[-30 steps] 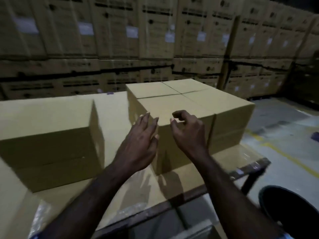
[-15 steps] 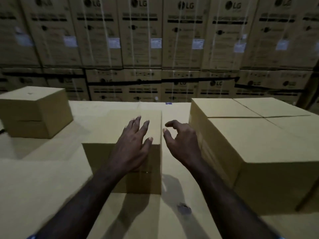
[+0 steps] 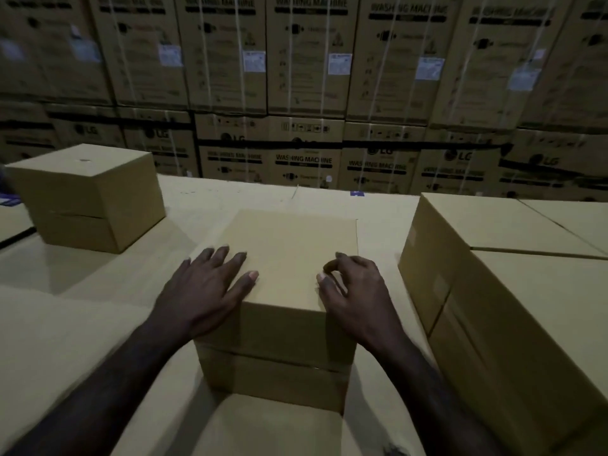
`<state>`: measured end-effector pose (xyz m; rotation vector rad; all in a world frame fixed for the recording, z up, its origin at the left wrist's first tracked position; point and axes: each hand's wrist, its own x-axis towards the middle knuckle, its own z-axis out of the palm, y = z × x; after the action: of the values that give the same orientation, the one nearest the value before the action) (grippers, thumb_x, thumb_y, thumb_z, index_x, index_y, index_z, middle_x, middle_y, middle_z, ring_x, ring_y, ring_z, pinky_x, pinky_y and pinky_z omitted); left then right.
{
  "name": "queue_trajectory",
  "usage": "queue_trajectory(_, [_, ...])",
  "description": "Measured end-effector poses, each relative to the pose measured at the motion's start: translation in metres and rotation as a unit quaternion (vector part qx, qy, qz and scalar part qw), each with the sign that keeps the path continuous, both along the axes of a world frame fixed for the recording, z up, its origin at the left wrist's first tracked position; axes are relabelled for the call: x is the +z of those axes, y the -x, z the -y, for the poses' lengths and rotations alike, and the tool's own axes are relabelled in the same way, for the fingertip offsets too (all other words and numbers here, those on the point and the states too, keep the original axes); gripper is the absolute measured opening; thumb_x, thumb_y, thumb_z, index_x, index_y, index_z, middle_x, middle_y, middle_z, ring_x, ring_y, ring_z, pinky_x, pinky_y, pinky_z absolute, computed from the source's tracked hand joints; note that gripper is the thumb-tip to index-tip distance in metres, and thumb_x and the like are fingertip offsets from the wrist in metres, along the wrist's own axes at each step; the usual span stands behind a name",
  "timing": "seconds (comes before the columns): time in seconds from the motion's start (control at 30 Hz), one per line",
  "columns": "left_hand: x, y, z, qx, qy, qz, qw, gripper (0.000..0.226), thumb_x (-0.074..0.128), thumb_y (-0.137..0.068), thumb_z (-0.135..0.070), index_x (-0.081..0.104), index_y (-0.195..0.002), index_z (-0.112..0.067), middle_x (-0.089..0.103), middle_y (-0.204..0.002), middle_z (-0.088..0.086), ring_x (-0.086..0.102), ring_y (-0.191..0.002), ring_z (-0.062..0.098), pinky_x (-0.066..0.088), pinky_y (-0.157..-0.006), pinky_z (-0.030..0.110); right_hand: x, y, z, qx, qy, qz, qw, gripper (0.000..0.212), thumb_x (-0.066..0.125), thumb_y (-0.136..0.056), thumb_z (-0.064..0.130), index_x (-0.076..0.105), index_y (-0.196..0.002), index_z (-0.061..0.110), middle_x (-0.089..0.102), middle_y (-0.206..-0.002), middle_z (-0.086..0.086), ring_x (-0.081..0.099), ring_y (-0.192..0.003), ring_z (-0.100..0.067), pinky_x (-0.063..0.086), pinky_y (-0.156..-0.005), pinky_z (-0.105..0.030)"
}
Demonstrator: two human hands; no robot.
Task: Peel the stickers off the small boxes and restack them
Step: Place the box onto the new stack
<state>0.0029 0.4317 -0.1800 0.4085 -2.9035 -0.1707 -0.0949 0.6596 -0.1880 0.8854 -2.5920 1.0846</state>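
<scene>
Now box (image 3: 289, 258) lies under both hands' fingers (image 3: 230, 261) (centred).

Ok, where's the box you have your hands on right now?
In the head view it sits centre frame: the middle box, under the left hand and right hand, between the left stack and the right-hand boxes.

Dim light. A wall of large strapped cartons (image 3: 306, 60) printed "WASHING MACHINE" and "LG" fills the back, stacked in 2 visible tiers, each bearing white labels (image 3: 339, 64).
</scene>
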Motion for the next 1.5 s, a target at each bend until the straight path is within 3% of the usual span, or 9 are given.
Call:
queue_trajectory(0.13, [-0.001,-0.006,0.021,-0.023,-0.084,0.009,0.996,0.095,-0.001,-0.068,-0.085,0.017,-0.15,-0.042,0.007,-0.162,-0.006,0.016,-0.147,0.021,0.027,-0.113,0.048,-0.001,-0.002,0.003,-0.026,0.004,0.008,1.0,0.03,0.056,-0.093,0.04,0.061,-0.119,0.024,0.053,-0.137,0.001,0.043,-0.129,-0.015,0.043,-0.094,-0.029])
queue_trajectory(0.27, [-0.004,-0.006,0.032,-0.042,-0.198,-0.044,0.978,0.087,0.027,-0.073,-0.085,0.033,-0.147,-0.04,0.008,-0.161,-0.005,0.029,-0.143,0.025,0.029,-0.113,0.047,0.0,-0.007,0.007,-0.072,0.005,0.008,0.997,0.033,0.058,-0.092,0.039,0.062,-0.121,0.024,0.051,-0.142,0.001,0.039,-0.136,-0.017,0.038,-0.104,-0.032])
queue_trajectory(0.5, [-0.01,-0.004,0.031,0.009,-0.293,-0.116,0.949,0.066,0.058,-0.087,-0.055,0.039,-0.146,-0.033,0.015,-0.161,0.006,0.027,-0.142,0.032,0.03,-0.111,0.045,-0.002,-0.03,0.021,-0.141,0.021,0.043,0.989,0.048,0.058,-0.091,0.045,0.056,-0.133,0.023,0.028,-0.158,-0.004,0.038,-0.139,-0.023,0.036,-0.109,-0.039])
queue_trajectory(0.67, [-0.003,-0.003,0.026,0.037,-0.384,-0.152,0.91,0.063,0.068,-0.083,-0.046,0.048,-0.141,-0.028,0.042,-0.149,0.005,0.041,-0.134,0.028,0.039,-0.103,0.043,0.0,-0.035,0.03,-0.194,0.075,0.051,0.977,0.045,0.061,-0.089,0.044,0.059,-0.127,0.02,0.057,-0.137,-0.002,0.053,-0.124,-0.02,0.045,-0.101,-0.037])
queue_trajectory(0.87, [0.023,0.004,0.017,0.018,-0.396,-0.157,0.905,0.066,0.073,-0.079,-0.044,0.051,-0.138,-0.025,0.044,-0.147,0.008,0.043,-0.131,0.03,0.042,-0.098,0.043,0.032,-0.026,0.021,-0.202,0.081,0.05,0.975,0.042,0.065,-0.087,0.042,0.064,-0.122,0.02,0.064,-0.12,-0.002,0.061,-0.101,-0.017,0.056,-0.087,-0.04])
queue_trajectory(1.0, [0.07,0.02,0.005,-0.006,-0.385,-0.197,0.902,0.064,0.074,-0.079,-0.041,0.053,-0.136,-0.023,0.045,-0.146,0.01,0.046,-0.126,0.029,0.044,-0.09,0.039,0.073,-0.004,0.009,-0.194,0.1,0.014,0.976,0.041,0.066,-0.085,0.045,0.064,-0.12,0.022,0.066,-0.111,-0.001,0.063,-0.087,-0.011,0.058,-0.07,-0.03])
queue_trajectory(1.13, [0.143,0.043,-0.012,-0.059,-0.391,-0.238,0.887,0.061,0.074,-0.079,-0.037,0.054,-0.134,-0.021,0.046,-0.143,0.009,0.05,-0.114,0.02,0.05,-0.082,0.035,0.134,0.022,-0.006,-0.201,0.132,-0.046,0.969,0.041,0.065,-0.084,0.047,0.065,-0.117,0.023,0.064,-0.117,-0.003,0.061,-0.096,-0.017,0.058,-0.08,-0.041])
queue_trajectory(1.27, [0.207,0.06,-0.054,-0.126,-0.354,-0.283,0.882,0.059,0.073,-0.08,-0.035,0.053,-0.133,-0.019,0.051,-0.136,0.007,0.051,-0.082,0.001,0.046,-0.063,0.021,0.19,0.043,-0.047,-0.18,0.181,-0.099,0.962,0.039,0.063,-0.087,0.042,0.062,-0.12,0.021,0.06,-0.106,0.002,0.059,-0.081,-0.006,0.057,-0.065,-0.027])
queue_trajectory(1.5, [0.268,0.094,-0.185,-0.167,-0.295,-0.372,0.864,0.063,0.072,-0.076,-0.05,0.058,-0.127,-0.016,0.058,-0.109,-0.004,0.056,-0.082,0.002,0.052,-0.071,0.024,0.273,0.085,-0.185,-0.16,0.199,-0.162,0.953,0.033,0.064,-0.088,0.039,0.065,-0.114,0.018,0.062,-0.093,0.007,0.062,-0.082,-0.005,0.056,-0.071,-0.025])
